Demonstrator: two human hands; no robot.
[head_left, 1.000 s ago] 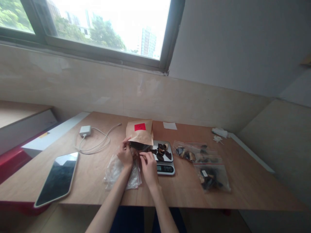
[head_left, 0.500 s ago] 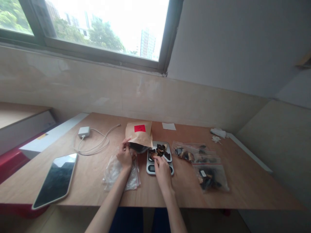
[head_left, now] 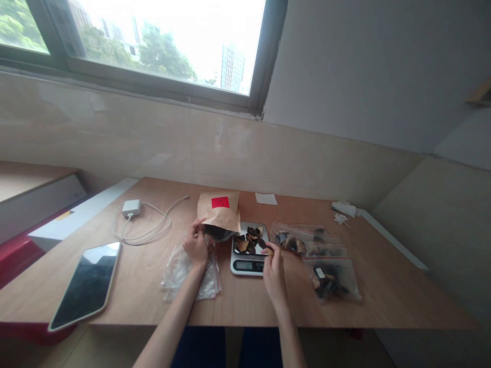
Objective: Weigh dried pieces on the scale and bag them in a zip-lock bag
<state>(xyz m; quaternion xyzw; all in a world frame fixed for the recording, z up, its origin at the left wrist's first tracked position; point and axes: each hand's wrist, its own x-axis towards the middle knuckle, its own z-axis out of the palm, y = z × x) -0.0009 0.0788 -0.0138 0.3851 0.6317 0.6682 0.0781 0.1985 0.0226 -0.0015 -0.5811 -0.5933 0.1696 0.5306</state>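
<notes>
My left hand [head_left: 196,246] grips the lower edge of a kraft paper bag [head_left: 218,210] with a red label, and dark contents show at its mouth [head_left: 218,233]. Beneath that hand lies a crumpled clear plastic bag [head_left: 187,273]. My right hand [head_left: 274,275] is at the right edge of a digital kitchen scale [head_left: 245,266], pinching a small brownish piece [head_left: 269,251]. Several dark dried pieces [head_left: 248,241] lie on the scale's platform.
Two zip bags of dark pieces [head_left: 295,244] [head_left: 332,278] lie right of the scale. A tablet [head_left: 86,286] and a white charger [head_left: 131,208] with its cable rest left on the wooden table [head_left: 115,301]. A paper slip [head_left: 266,199] and white scraps [head_left: 344,208] sit along the back.
My right hand has moved rightward from over the scale to its right edge, carrying a small piece. The pieces on the scale have shifted a little. My left hand stays on the bag.
</notes>
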